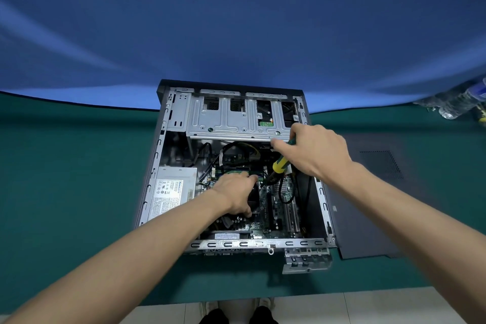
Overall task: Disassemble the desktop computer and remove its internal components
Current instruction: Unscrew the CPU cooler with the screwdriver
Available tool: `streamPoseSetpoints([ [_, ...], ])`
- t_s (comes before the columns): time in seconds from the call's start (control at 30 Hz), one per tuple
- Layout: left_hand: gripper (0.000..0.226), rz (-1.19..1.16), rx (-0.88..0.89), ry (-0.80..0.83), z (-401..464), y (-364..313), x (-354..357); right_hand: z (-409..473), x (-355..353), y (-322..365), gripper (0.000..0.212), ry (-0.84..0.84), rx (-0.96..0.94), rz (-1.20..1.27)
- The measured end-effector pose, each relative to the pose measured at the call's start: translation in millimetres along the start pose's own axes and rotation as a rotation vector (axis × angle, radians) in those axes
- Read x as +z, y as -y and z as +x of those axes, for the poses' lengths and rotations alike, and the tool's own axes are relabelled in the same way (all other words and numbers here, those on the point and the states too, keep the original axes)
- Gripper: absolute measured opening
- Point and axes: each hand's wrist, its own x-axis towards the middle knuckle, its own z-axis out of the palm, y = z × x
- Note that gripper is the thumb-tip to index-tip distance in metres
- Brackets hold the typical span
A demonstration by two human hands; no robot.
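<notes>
1. Lying on its side with the open face up, the desktop computer case [236,166] sits on the green surface [65,179], just in front of a blue backdrop [236,21].
2. Head view, left hand [235,196]: it reaches into the case and rests over the black cooler [254,198] on the motherboard [278,208]. Its fingers [249,179] curl over the cooler's far edge, thumb at the near edge, gripping it.
3. Head view, right hand [315,150]: its fingers are curled round a yellow-and-green screwdriver [281,164], index finger extended toward the drive cage [236,118]. The screwdriver slants down into the case, its tip near the cooler's far right corner; actual contact cannot be told.
4. Inside the case, the silver power supply [172,192] occupies the left side, and black cables [228,150] loop below the drive cage.
5. A dark side panel [368,205] lies flat on the surface just right of the case.
6. Clear plastic bottles [457,102] lie at the far right edge.
</notes>
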Motion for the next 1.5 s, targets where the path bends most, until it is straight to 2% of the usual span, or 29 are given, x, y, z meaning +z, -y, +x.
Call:
streamPoseSetpoints([
  [0.07,0.093,-0.003,-0.001,0.002,0,0,-1,3,-5,6,0.06,0.054,0.045,-0.077],
  [0.13,0.093,-0.006,-0.001,0.006,-1,0,-1,3,-7,12,0.06,0.081,0.024,-0.132],
  [0.27,0.097,-0.011,-0.002,0.011,-1,-1,-2,7,-13,17,0.025,0.231,-0.134,0.005],
  [0.33,0.097,-0.014,0.0,0.004,-1,-1,-1,8,-18,19,0.023,0.313,-0.156,0.068],
  [0.47,0.098,-0.009,-0.002,0.008,-2,-1,-1,6,-17,22,0.036,0.199,-0.037,-0.099],
  [0.57,0.094,-0.033,-0.001,0.002,-2,-1,0,5,-17,21,0.019,0.3,-0.114,0.072],
  [0.63,0.091,-0.029,0.001,-0.004,-2,0,0,3,-18,22,0.021,0.348,-0.116,0.114],
  [0.77,0.095,-0.017,0.004,0.0,-1,0,1,-1,-18,23,0.039,0.188,0.002,-0.178],
  [0.9,0.092,-0.013,0.009,-0.003,-1,0,1,1,-18,20,0.017,0.33,-0.088,0.144],
  [0.97,0.094,-0.013,0.008,0.001,-1,0,2,-1,-18,22,0.022,0.31,-0.057,0.097],
  [1.07,0.097,-0.01,0.005,0.004,-1,0,2,-4,-18,24,0.044,0.203,0.026,-0.134],
  [1.1,0.096,-0.014,0.005,0.003,-1,0,2,-3,-18,23,0.042,0.206,0.01,-0.117],
  [1.2,0.091,-0.018,0.005,0.001,0,0,2,-2,-17,21,0.017,0.27,-0.127,0.041],
  [1.3,0.093,-0.011,0.007,0.001,0,1,2,-4,-13,21,0.025,0.196,-0.092,0.082],
  [1.37,0.094,-0.005,0.007,0.002,0,0,2,-5,-12,21,0.034,0.139,-0.02,0.003],
  [1.5,0.089,-0.015,0.005,0.009,-1,0,1,-1,-13,17,0.014,0.253,-0.141,0.153],
])
